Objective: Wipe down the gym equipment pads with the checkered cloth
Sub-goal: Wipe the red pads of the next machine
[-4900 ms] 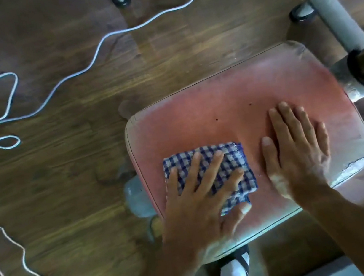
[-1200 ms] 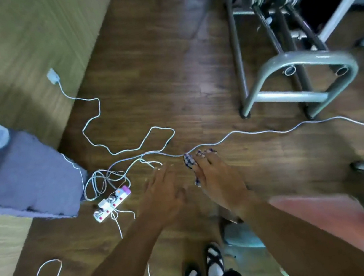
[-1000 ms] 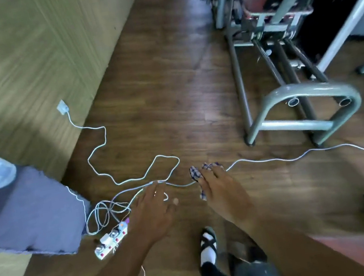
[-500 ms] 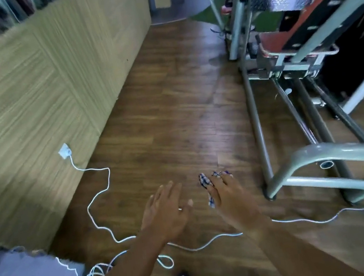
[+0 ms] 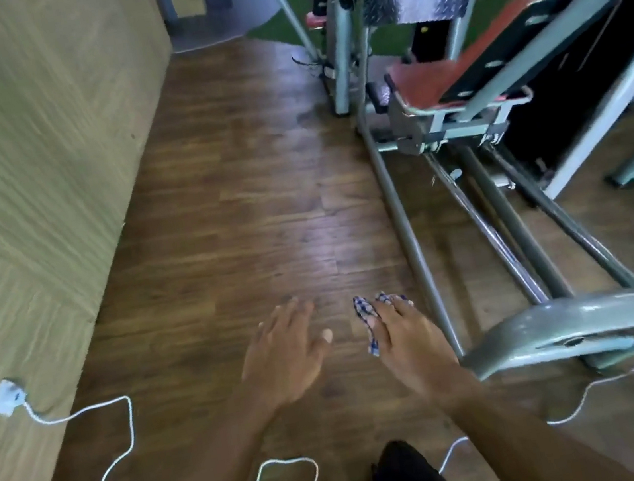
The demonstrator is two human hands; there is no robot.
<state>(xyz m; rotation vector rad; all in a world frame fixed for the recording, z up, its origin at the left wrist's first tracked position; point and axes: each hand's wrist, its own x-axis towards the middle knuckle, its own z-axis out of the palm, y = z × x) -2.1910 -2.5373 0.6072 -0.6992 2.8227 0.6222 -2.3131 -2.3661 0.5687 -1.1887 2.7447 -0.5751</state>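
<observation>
Checkered cloth [image 5: 368,326], blue and white, hangs bunched from the right hand, out in front of the person and above the wooden floor [image 5: 254,225]; that is where the task's cloth is now.

Going from left to right: a pale green panelled wall [image 5: 21,163] runs along the left side. Low on it sits a white plug [image 5: 5,397], and a white cable [image 5: 104,456] trails from it across the floor in loose loops. Next comes the left hand [image 5: 284,357], held palm down above the floor with its fingers spread wide and nothing in its grip. Just beside it, not touching, is the right hand [image 5: 408,344], also palm down, its fingers closed around the cloth so that only the edges show past the fingertips and thumb. Farther right stands a grey metal gym machine [image 5: 484,220] with long floor rails and a curved foot bar. Higher up on it is a red seat pad [image 5: 431,80], well apart from both hands.
</observation>
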